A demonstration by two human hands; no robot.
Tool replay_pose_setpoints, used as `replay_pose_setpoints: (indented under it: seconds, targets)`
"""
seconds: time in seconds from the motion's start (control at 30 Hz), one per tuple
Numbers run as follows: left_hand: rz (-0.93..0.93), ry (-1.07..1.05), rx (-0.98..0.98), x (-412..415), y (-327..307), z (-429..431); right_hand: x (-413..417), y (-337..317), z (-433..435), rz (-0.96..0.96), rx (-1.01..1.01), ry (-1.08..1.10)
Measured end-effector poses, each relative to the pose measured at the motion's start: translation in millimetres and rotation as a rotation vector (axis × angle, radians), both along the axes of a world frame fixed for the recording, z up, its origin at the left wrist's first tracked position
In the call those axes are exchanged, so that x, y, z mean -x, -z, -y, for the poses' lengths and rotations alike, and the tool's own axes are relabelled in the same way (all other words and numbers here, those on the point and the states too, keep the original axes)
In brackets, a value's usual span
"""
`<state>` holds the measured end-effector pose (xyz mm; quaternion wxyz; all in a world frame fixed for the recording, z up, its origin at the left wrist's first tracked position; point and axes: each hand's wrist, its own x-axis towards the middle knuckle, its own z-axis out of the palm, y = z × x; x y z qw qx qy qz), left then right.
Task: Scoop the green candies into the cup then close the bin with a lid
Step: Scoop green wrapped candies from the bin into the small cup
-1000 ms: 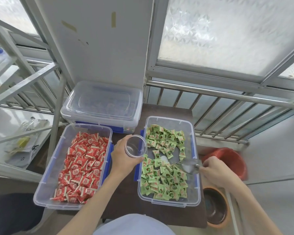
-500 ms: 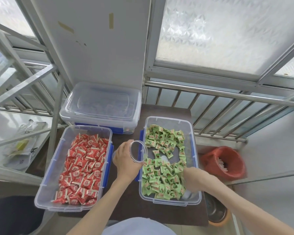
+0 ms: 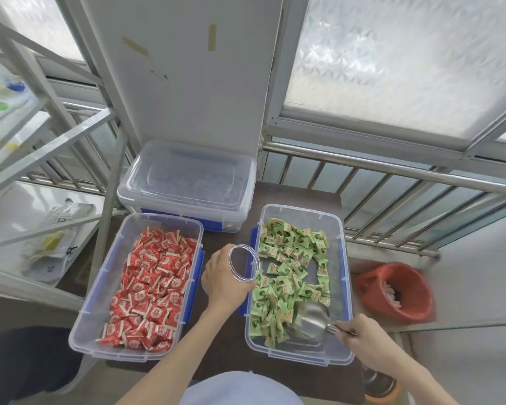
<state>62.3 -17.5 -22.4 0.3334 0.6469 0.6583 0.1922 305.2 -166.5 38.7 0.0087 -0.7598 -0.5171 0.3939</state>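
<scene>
Both forearms are bare from the fingers back to the picture's lower edge, no sleeve, watch or ring showing on the left hand (image 3: 227, 280) or right hand (image 3: 362, 336). A pale blue garment (image 3: 240, 390) covers the chest.

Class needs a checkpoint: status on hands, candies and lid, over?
Left hand holds empty cup. Right hand digs scoop into green candies. Bin open, nothing blocking.
</scene>
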Motion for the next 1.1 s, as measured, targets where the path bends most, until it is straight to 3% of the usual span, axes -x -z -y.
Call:
replay_pose_setpoints:
  seconds: [0.2, 0.4, 0.63, 0.87, 1.1]
  targets:
    - [0.001, -0.009, 0.040, 0.9, -6.7, 0.3, 25.7, 14.0, -14.4, 0.056, -0.123, -0.007]
    - [-0.021, -0.016, 0.048, -1.8, -10.2, 1.1, -4.4, -1.5, -2.4, 0.228, 0.031, 0.007]
    - [-0.023, -0.015, 0.043, -1.4, -9.6, 3.2, 22.9, 27.9, -24.8, -0.111, -0.092, 0.212]
    - [-0.040, -0.035, 0.036, -2.9, -12.5, 8.1, 72.0, 77.7, -55.1, -0.184, -0.280, 0.604]
    - [-0.046, -0.047, 0.046, -3.3, -13.8, 9.0, 80.3, 97.6, -101.0, -0.405, -0.078, 0.973]
